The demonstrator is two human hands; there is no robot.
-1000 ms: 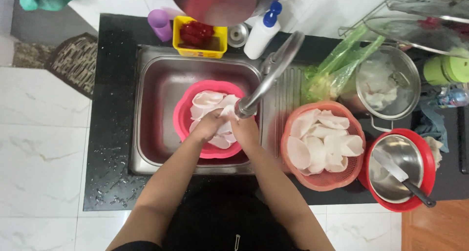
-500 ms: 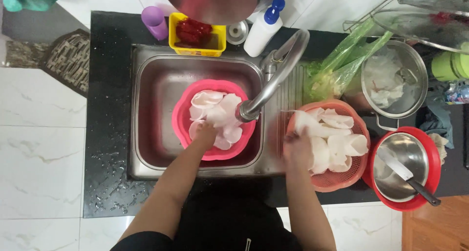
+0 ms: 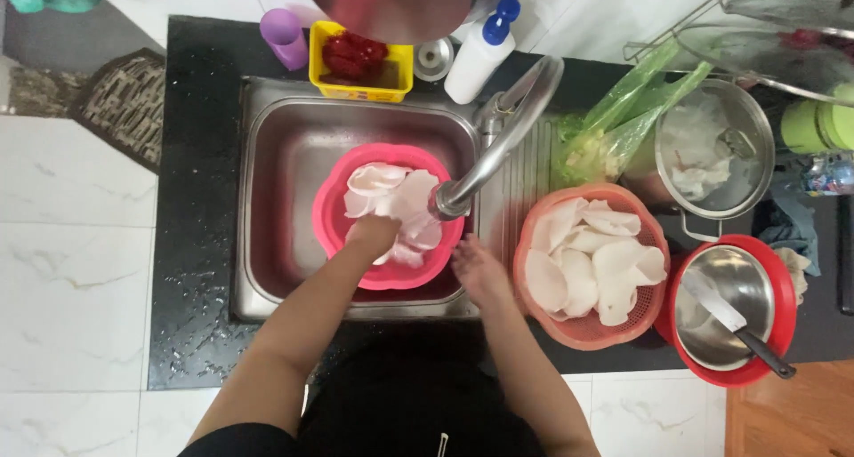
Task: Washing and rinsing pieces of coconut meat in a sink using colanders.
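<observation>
The right hand (image 3: 479, 270) rests open and empty on the sink's (image 3: 285, 155) front rim, beside the pink basin (image 3: 334, 221). The left hand (image 3: 372, 235) reaches into that basin, fingers on the pale white slices (image 3: 391, 195); its grip cannot be told. The faucet spout (image 3: 498, 141) overhangs the basin's right side. On the desk's right, an orange basket (image 3: 592, 328) holds more slices.
</observation>
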